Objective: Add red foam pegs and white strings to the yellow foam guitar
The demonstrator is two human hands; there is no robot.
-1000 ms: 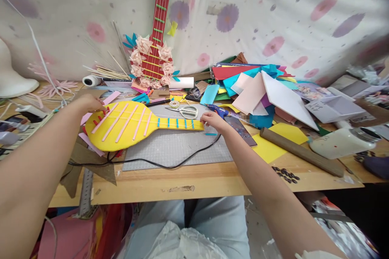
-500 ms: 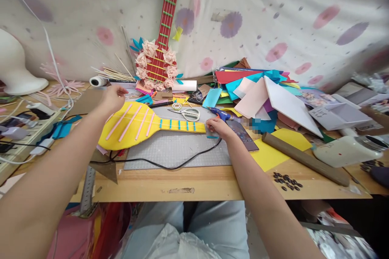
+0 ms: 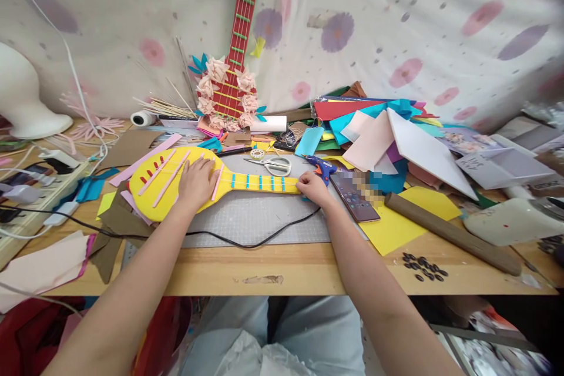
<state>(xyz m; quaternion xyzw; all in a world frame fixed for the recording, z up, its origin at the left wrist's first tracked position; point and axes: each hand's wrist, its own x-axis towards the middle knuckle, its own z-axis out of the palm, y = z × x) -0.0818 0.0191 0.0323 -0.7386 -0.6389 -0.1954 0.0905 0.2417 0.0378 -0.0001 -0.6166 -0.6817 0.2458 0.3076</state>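
A yellow craft lute [image 3: 207, 155] lies across the grey cutting mat [image 3: 264, 223], with pink strips and red pieces on its round body and blue bands on its neck. My left hand [image 3: 200, 182] rests flat on the body, fingers stretched out over the pink strips. At the right tip of the neck, my right hand [image 3: 312, 186] is closed with its fingers curled against the end; its fingertips are partly hidden. Thin pale strings run along the neck. Grey-handled scissors [image 3: 277, 164] lie just behind the neck, and a blue glue gun [image 3: 321, 167] sits behind my right hand.
A phone [image 3: 355, 197] lies right of my right hand. A brown roll [image 3: 449, 234] and small black pieces [image 3: 423, 266] are farther right. A black cable [image 3: 255, 245] crosses the mat. A red flower-trimmed lute [image 3: 238, 53] stands at the back beside heaped coloured sheets [image 3: 352, 110].
My left hand has come down from above the lute's far left side and moved right, onto its body. My right hand stays at the neck's tip.
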